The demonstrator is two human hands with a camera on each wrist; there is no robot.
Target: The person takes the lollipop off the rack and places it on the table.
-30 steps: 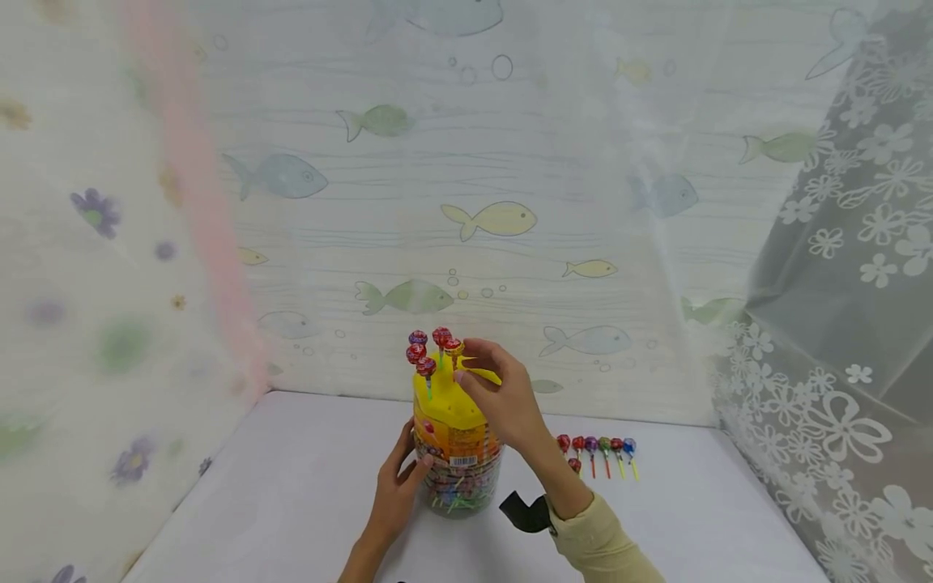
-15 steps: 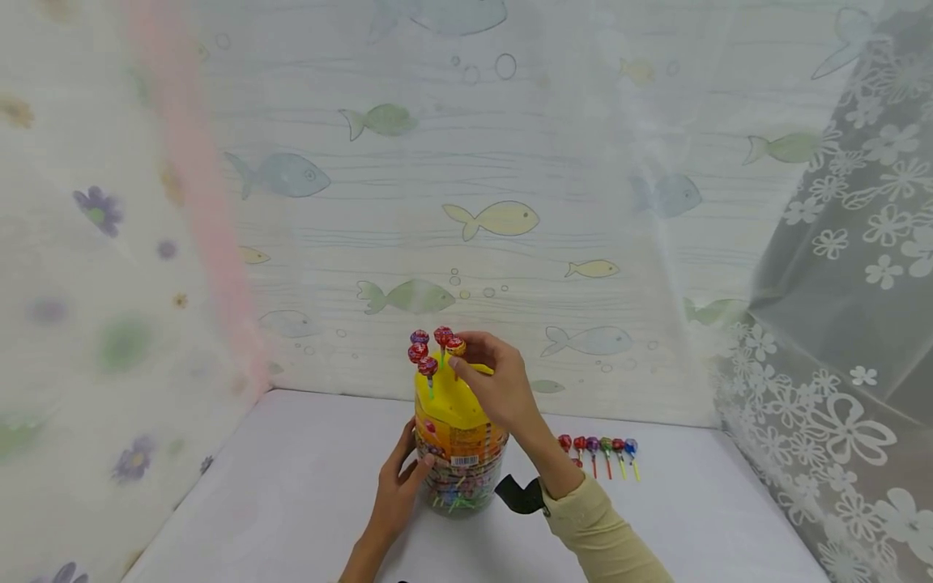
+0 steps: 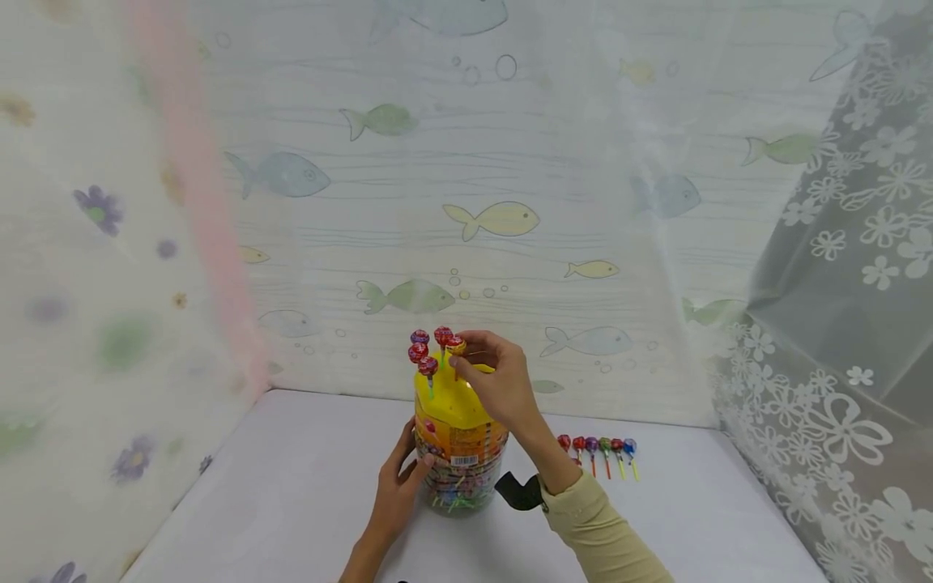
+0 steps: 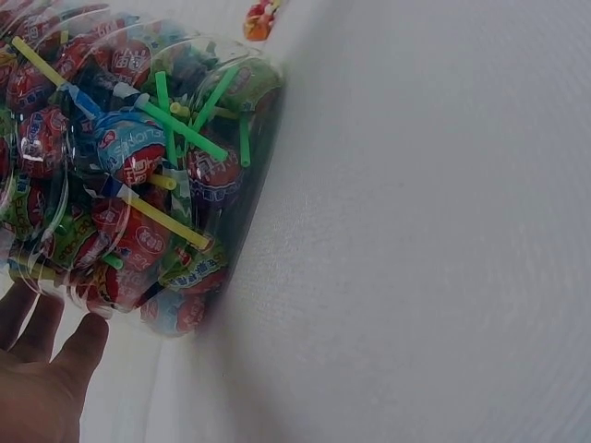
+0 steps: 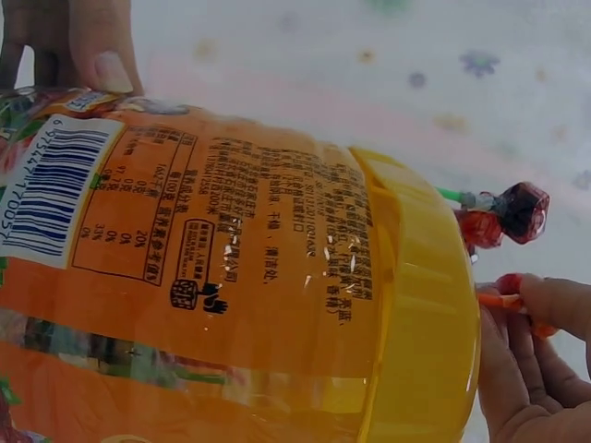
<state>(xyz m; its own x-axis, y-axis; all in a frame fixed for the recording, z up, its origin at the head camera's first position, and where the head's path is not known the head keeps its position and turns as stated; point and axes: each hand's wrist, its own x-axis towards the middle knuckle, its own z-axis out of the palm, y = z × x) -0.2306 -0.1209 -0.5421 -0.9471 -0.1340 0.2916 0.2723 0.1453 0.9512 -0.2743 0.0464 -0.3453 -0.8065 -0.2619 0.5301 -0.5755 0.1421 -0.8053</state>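
Observation:
A clear plastic candy jar [image 3: 466,441] with an orange label stands on the table, full of wrapped lollipops, as the left wrist view shows. My left hand [image 3: 397,490] holds its left side, thumb in front and fingers reaching round behind. Above the yellow lid [image 3: 459,409], my right hand [image 3: 506,385] pinches a lollipop with a red and yellow wrapper [image 3: 455,346]. Its orange stick [image 5: 499,301] stands upright at the lid top, close under the fingers in the right wrist view. Several other lollipops [image 3: 428,367] stand upright in the lid, left of the held one.
Right of the jar, a row of lollipops [image 3: 605,445] lies on the white table [image 3: 306,486], partly hidden behind my right forearm. A fish-print curtain [image 3: 488,219] hangs behind the table, with a floral one at the left and white lace at the right.
My right hand has shifted slightly, its thumb moving up close under the lollipop's head; it barely moves over the last half second. The left hand stays on the jar.

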